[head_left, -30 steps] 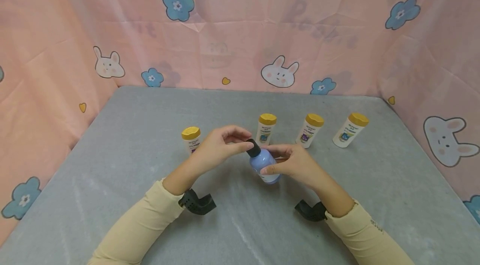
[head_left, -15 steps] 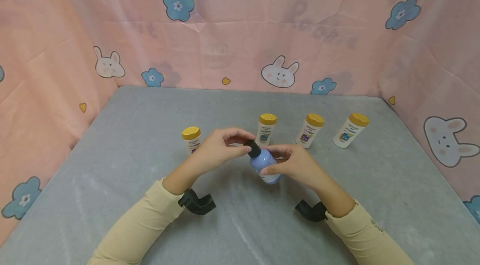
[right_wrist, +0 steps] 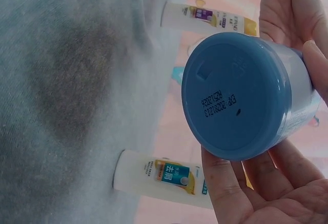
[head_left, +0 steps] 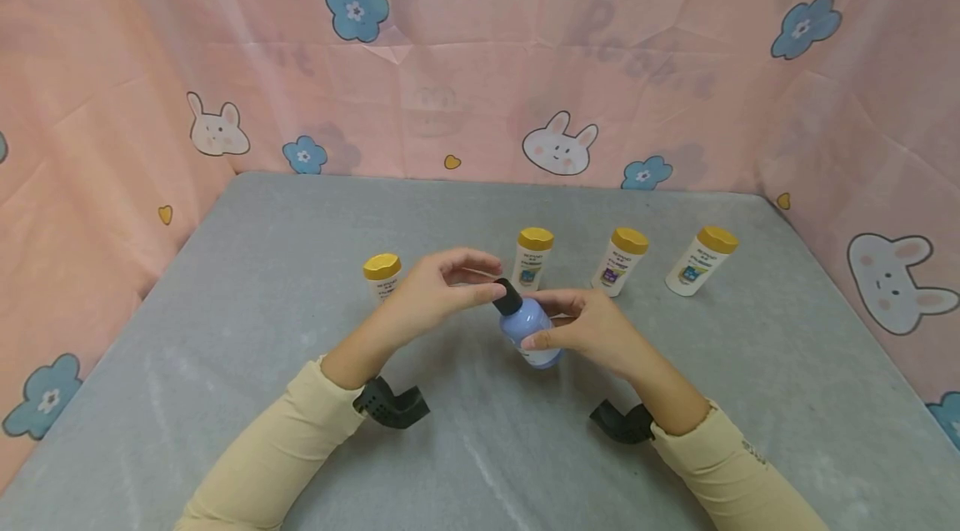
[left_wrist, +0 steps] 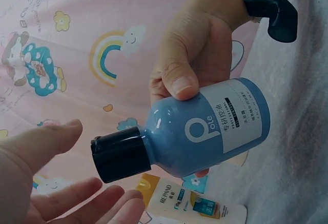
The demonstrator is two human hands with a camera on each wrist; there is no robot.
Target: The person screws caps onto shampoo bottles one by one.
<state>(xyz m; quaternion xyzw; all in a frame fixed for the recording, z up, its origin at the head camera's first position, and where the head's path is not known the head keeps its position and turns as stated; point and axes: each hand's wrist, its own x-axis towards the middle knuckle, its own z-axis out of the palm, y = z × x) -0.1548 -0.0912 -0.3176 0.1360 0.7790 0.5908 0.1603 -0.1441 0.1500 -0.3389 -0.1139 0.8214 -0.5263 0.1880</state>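
A glossy light-blue bottle [head_left: 525,321] with a black cap [left_wrist: 121,155] is held tilted above the grey table, its cap pointing up and left. My right hand [head_left: 592,329] grips its body, thumb on the near side and fingers behind. In the left wrist view a white label faces the camera, and the right wrist view shows the bottle's round base [right_wrist: 236,96] with printed dates. My left hand [head_left: 442,291] is spread around the cap end; in the left wrist view a gap separates its thumb [left_wrist: 66,131] and fingers from the cap.
Behind the hands stand white bottles with gold caps: one at left [head_left: 383,277], partly hidden by my left hand, one mid-table [head_left: 534,257], and two to the right [head_left: 621,261] [head_left: 701,261]. A pink printed curtain [head_left: 450,81] borders the grey table [head_left: 315,222].
My left fingers closed in on the cap half a second ago, and now they have spread and shifted slightly up and left off it. The right hand and bottle stay in place.
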